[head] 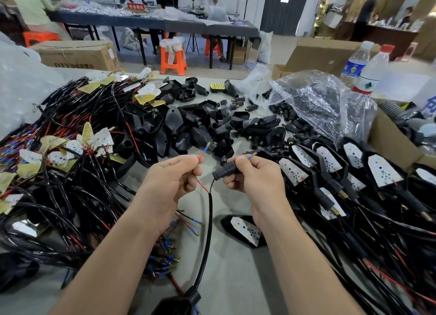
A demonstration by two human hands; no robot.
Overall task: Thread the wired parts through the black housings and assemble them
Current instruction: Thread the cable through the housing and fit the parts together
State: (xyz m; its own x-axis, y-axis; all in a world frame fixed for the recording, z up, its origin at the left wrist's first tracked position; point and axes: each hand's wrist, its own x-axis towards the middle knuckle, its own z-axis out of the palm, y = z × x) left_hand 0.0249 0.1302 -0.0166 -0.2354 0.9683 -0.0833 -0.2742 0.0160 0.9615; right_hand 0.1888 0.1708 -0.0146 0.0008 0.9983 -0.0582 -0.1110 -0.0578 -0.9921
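The left hand [169,182] has its grip pressed together on a red wire [203,187]. Thumb and forefinger pinch it so that its blue-and-yellow tipped end sticks up past the knuckles, while the rest drops out below the fist. The right hand [257,176] pinches a small black sleeve [225,171] in its grip. The sleeve pokes out leftward from the fingers, toward the left hand but apart from it, and a blue-tipped wire end [250,157] shows above the right thumb. A thin black wire enters the sleeve's left end (the fingers hide whether it is the same lead as the blue tip). Both wires meet just below and between the hands in a black sheathed cable [208,232]. The cable hangs down to a black housing [179,303] at the near edge of the grey counter [236,279]. A white LED board [245,229] in a dark shell lies under the right wrist. Loose housings [188,126] are heaped beyond the hands, with wired boards [70,149] to the left and assembled units [330,171] to the right.
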